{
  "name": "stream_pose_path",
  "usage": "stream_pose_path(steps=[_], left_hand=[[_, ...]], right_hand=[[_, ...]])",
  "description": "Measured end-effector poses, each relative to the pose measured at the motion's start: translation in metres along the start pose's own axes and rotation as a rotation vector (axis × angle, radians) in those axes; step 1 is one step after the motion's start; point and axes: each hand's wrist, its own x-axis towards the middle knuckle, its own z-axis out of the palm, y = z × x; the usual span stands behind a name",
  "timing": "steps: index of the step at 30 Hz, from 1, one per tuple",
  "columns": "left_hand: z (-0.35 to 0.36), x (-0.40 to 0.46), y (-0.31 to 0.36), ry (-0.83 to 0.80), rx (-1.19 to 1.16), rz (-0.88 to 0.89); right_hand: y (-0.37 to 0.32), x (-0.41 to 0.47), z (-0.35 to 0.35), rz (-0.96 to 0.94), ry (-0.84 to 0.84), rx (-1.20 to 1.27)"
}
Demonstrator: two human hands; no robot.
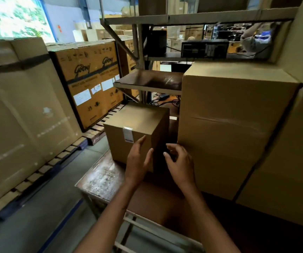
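A small brown cardboard box with a white label on its near face stands on a worn wooden table. My left hand is in front of the box's near right corner, fingers straight, thumb apart, close to or just touching the cardboard. My right hand hovers by the box's shadowed right side with fingers loosely curled and nothing in them. Both forearms reach in from the bottom of the view.
A large plain carton stands right of the small box, touching the table. Printed cartons and wrapped cartons sit on pallets at the left. A metal rack with electronics and cables rises behind. A grey floor aisle runs lower left.
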Motion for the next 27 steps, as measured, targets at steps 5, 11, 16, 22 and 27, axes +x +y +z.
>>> stream_pose_path(steps=[5,11,16,22,27], left_hand=[[-0.032,0.028,-0.034,-0.007,0.093,-0.025],[-0.052,0.064,-0.077,0.043,0.132,-0.188],[-0.062,0.087,-0.101,0.004,0.109,-0.308],[-0.076,0.111,-0.113,-0.1,0.094,-0.388],[-0.093,0.106,-0.117,-0.025,0.125,-0.405]], right_hand=[[-0.013,0.029,0.052,0.033,-0.105,0.084],[-0.02,0.059,0.085,0.057,-0.139,0.022],[-0.014,0.074,0.099,0.114,-0.055,0.029],[-0.001,0.068,0.111,0.103,0.022,0.068],[-0.007,0.06,0.103,0.142,-0.001,0.131]])
